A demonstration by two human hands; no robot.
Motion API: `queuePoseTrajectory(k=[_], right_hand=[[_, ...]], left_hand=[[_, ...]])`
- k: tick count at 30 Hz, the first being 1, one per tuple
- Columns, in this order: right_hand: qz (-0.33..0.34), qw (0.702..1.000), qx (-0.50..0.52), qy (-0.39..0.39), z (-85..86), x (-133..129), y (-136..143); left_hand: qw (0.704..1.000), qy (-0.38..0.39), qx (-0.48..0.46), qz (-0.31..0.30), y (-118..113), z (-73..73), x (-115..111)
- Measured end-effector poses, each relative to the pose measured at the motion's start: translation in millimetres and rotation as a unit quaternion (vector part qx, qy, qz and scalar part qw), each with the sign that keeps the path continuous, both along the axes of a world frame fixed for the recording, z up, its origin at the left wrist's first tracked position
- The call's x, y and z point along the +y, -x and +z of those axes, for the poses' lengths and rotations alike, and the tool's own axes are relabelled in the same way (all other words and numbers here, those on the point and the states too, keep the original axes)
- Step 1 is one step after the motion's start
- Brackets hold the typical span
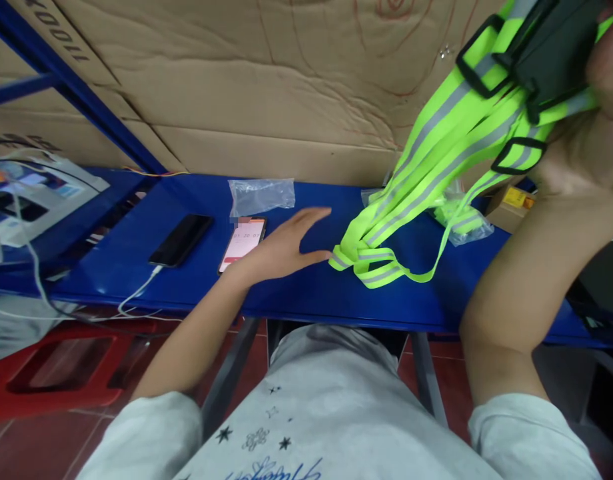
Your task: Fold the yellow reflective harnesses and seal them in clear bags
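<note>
A neon yellow-green reflective harness (451, 133) with grey stripes and black buckles hangs from my right hand (606, 100), raised at the upper right. That hand is closed on the harness near its black panel (556, 53), partly cut off by the frame edge. The lower straps droop in loops onto the blue table (306, 287). My left hand (284, 247) is over the table with thumb and fingers apart, holding nothing. Its thumb tip is close beside the lowest strap loop; whether they touch I cannot tell.
A lit phone (244, 240) lies by my left wrist, and a dark phone (181, 240) with a white cable is farther left. Behind lie a clear plastic bag (261, 195), a bagged green strap (461, 220) and a small cardboard box (509, 207). A red stool (61, 373) stands lower left.
</note>
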State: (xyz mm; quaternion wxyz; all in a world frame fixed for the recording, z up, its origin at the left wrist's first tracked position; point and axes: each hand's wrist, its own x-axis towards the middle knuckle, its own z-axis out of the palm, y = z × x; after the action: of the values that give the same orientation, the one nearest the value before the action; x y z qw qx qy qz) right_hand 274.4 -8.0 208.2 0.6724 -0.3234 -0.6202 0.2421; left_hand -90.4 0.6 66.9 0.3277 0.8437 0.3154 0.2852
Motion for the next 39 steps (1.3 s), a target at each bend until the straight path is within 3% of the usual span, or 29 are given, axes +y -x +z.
queuePoseTrajectory(k=[3,6,9,11,14,16,19,22,25,29,35,39], right_hand=[[0.036,0.998,-0.013,-0.059,-6.8,-1.0,27.1],[0.053,0.998,0.03,-0.019,-13.7,-7.5,50.7],[0.068,0.996,0.056,-0.019,-14.4,-14.0,60.3],[0.056,0.996,0.048,-0.056,-11.1,-13.9,56.8],[0.032,0.994,0.009,-0.1,-5.9,-8.1,44.5],[0.029,0.994,0.009,-0.11,-5.0,-3.9,37.7],[0.037,0.994,0.047,-0.091,-5.3,-1.7,32.7],[0.045,0.997,0.058,-0.038,-2.9,-2.5,28.2],[0.054,0.997,0.062,0.001,-0.2,1.4,19.3],[0.086,0.993,0.074,0.01,-4.5,16.9,5.3],[0.086,0.992,0.097,0.0,-10.6,30.1,-4.2],[0.07,0.995,0.037,-0.053,-6.1,28.6,-10.8]], left_hand=[[0.981,0.0,-0.178,-0.081,-30.3,32.5,17.9],[0.95,0.064,-0.261,-0.158,-70.8,49.8,44.2],[0.944,0.122,-0.221,-0.212,-98.1,44.2,56.3],[0.956,0.089,-0.225,-0.167,-103.1,30.4,51.8],[0.966,0.003,-0.257,-0.02,-94.2,3.7,37.4],[0.968,0.042,-0.247,0.014,-82.4,-12.0,30.7],[0.947,0.22,-0.231,-0.037,-62.7,-26.4,28.2],[0.887,0.371,-0.267,-0.061,-45.7,-29.0,27.2],[0.851,0.433,-0.289,-0.076,-35.4,-24.9,22.1],[0.829,0.442,-0.326,-0.109,-30.9,-20.2,15.0],[0.894,0.381,-0.218,-0.096,-23.9,-31.7,12.7],[0.904,0.374,-0.16,-0.132,-16.9,-43.9,14.7]])
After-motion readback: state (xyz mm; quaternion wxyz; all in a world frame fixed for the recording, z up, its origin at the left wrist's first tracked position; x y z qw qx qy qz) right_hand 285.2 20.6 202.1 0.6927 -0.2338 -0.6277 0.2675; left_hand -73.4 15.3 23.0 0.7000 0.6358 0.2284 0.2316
